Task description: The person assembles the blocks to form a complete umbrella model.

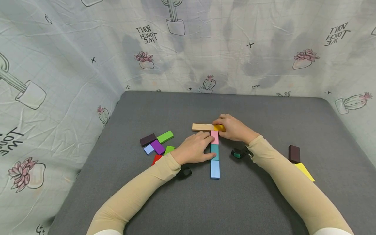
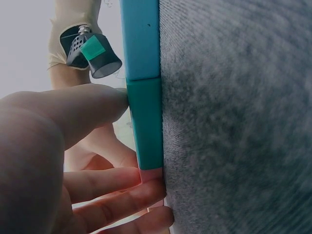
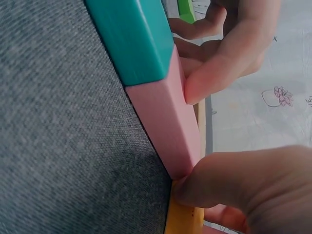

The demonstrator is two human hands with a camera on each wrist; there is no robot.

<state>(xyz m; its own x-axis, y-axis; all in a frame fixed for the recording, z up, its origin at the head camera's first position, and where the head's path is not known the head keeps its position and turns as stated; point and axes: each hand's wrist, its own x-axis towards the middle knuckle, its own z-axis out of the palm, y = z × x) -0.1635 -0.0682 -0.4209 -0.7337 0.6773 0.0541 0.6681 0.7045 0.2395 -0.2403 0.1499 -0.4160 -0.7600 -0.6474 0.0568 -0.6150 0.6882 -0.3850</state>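
Note:
Light blue [image 1: 215,169], teal [image 1: 214,152] and pink [image 1: 215,139] blocks form a row end to end on the grey table. Across its far end lie a plain wooden block [image 1: 202,127] and a yellow-orange block [image 1: 218,127]. My left hand [image 1: 194,149] has its fingers at the pink block and its thumb against the teal block's side, as the left wrist view [image 2: 146,124] shows for the teal one. With thumb and fingers, my right hand [image 1: 235,129] pinches the yellow-orange block, partly covering it.
Left of the row lie dark [image 1: 148,140], purple [image 1: 158,147], pale blue [image 1: 148,149], green [image 1: 165,136] and red [image 1: 156,159] blocks. Dark brown [image 1: 294,154] and yellow [image 1: 304,171] blocks lie at the right. A patterned curtain [image 1: 188,49] stands behind the table.

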